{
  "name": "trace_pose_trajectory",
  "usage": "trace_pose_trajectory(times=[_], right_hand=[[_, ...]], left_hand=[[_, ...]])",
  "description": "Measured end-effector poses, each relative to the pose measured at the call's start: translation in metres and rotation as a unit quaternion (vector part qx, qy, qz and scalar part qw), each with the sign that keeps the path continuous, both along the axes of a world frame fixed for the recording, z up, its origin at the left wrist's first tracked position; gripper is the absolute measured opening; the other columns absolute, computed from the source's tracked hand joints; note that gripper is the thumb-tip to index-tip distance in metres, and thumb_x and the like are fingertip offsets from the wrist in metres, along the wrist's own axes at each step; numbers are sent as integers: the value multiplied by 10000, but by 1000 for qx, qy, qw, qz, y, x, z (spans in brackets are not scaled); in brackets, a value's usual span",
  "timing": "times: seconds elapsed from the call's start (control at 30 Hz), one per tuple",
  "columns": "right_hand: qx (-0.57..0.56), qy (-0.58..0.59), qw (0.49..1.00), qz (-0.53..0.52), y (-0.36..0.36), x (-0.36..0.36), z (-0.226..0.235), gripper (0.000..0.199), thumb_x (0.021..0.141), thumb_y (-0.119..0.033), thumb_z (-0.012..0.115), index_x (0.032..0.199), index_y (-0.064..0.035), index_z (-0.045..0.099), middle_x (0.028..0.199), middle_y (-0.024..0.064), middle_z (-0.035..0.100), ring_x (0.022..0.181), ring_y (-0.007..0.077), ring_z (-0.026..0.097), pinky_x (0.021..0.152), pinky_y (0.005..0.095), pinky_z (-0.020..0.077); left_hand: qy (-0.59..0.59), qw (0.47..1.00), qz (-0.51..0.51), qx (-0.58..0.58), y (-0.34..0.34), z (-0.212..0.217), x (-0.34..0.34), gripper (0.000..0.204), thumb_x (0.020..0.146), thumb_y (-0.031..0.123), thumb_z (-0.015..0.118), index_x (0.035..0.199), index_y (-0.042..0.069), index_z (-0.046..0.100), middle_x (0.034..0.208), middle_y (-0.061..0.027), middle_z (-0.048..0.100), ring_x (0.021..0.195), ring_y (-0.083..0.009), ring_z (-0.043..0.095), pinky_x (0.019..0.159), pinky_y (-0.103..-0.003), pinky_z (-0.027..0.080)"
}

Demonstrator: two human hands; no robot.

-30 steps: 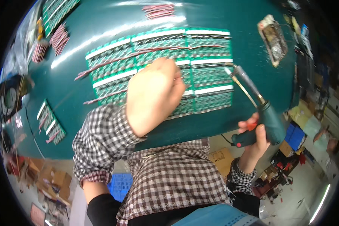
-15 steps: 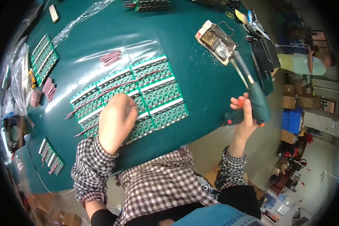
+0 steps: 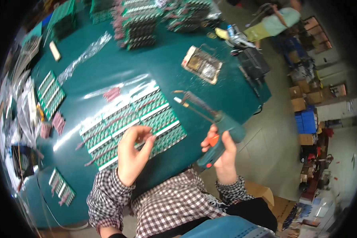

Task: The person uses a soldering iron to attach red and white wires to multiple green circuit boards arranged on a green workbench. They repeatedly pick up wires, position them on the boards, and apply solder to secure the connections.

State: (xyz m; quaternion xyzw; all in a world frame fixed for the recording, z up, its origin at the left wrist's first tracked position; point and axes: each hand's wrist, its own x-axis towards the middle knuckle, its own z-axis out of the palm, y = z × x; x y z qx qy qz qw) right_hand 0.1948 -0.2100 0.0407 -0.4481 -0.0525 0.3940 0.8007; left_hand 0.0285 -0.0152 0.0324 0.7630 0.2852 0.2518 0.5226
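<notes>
My right hand [image 3: 223, 152] grips a green soldering gun [image 3: 231, 127] with an orange trigger, its tip pointing left toward the boards. Beneath my left hand [image 3: 134, 152] lies a block of green circuit boards [image 3: 162, 113] with white strips and black parts. The thumb and forefinger of that hand are bent together over the boards; anything between them is too small to make out. Dark red wires [image 3: 111, 119] run in rows across the boards. Behind the block rests a small bundle of red wires [image 3: 112, 94].
A solder-stained tray [image 3: 204, 65] sits beyond the gun, with a black box [image 3: 254, 62] to its right. Stacked boards [image 3: 137, 23] stand at the back. On the left are a separate board [image 3: 50, 95], wire bundles [image 3: 58, 123] and plastic bags [image 3: 25, 103]. Another person [image 3: 279, 23] is at far right.
The soldering gun has come away from the tray, moving left and nearer to the boards. My left hand has lifted slightly and its fingers show more. The view has shifted, showing more stacks at the back.
</notes>
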Motion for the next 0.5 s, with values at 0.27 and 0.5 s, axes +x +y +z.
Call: trace_pose_trajectory(times=[0.27, 0.5], right_hand=[[36, -37, 998, 48, 16, -10, 10, 469, 903, -355, 594, 1173, 20, 519, 1005, 113, 601, 923, 300, 652, 720, 392, 581], [-2, -94, 992, 86, 25, -28, 12, 498, 889, -385, 594, 1138, 38, 510, 950, 124, 605, 863, 309, 667, 645, 396, 608]], left_hand=[[-86, 981, 20, -171, 0, -4, 0, 194, 854, 25, 639, 1036, -12, 584, 881, -31, 617, 775, -76, 575, 714, -215, 472], [-160, 944, 16, -289, -1, 8, -5, 192, 884, 53, 623, 1062, 5, 571, 930, -14, 602, 836, -70, 577, 724, -216, 478]])
